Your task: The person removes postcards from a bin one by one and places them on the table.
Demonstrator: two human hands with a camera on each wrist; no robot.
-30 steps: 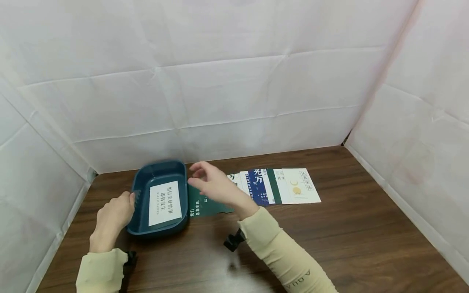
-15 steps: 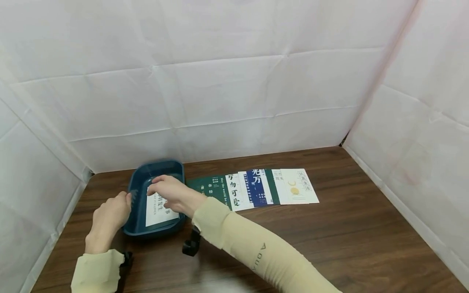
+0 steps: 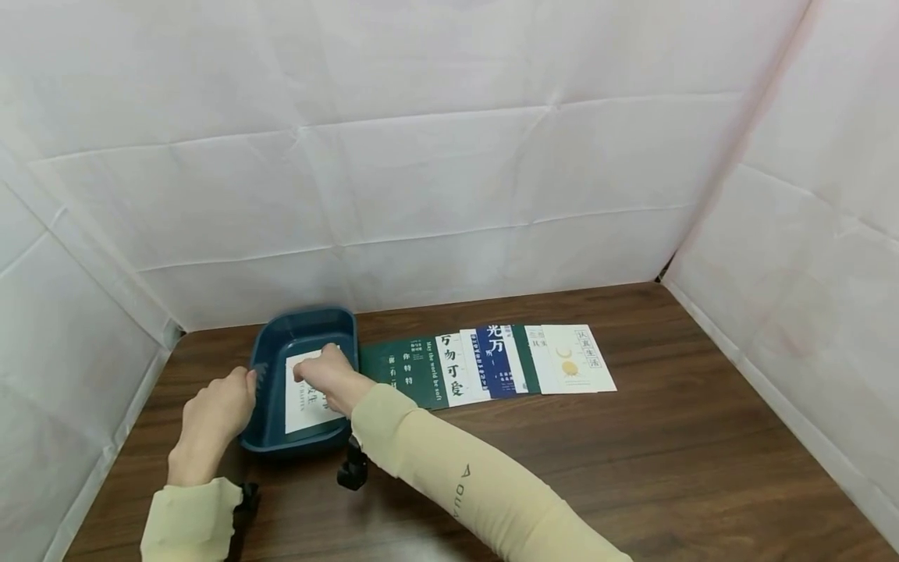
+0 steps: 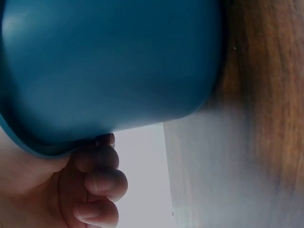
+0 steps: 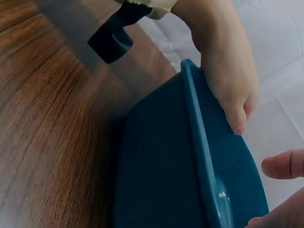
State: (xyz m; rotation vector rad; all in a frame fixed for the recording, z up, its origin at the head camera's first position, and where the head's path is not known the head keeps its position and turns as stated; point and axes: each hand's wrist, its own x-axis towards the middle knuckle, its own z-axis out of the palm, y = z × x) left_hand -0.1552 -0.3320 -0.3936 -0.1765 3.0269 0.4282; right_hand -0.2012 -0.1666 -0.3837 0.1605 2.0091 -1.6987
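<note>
My left hand (image 3: pixel 218 414) grips the left rim of a dark blue plastic tray (image 3: pixel 302 326); in the left wrist view its fingers (image 4: pixel 104 183) curl under the rim. In the right wrist view its thumb lies over the tray's inner wall. Inside the tray is a white card (image 3: pixel 302 414) with printed characters, a dark green edge showing beneath it. Over this card is my right hand (image 3: pixel 332 377), reaching in across the tray's right rim and covering part of the print. The right wrist view shows its thumb (image 5: pixel 285 164) apart from another finger, with no card between them.
To the tray's right, a row of overlapping cards lies on the dark wooden table (image 3: pixel 597 468): a green card (image 3: pixel 403 367), a white one (image 3: pixel 453 371), a blue one (image 3: pixel 495 363), and a white card with a yellow moon (image 3: pixel 576 359). White cloth walls (image 3: pixel 449 172) enclose the table.
My right hand has moved left from above the green card to over the white card in the tray, uncovering the row's left end. My left hand keeps its grip on the rim.
</note>
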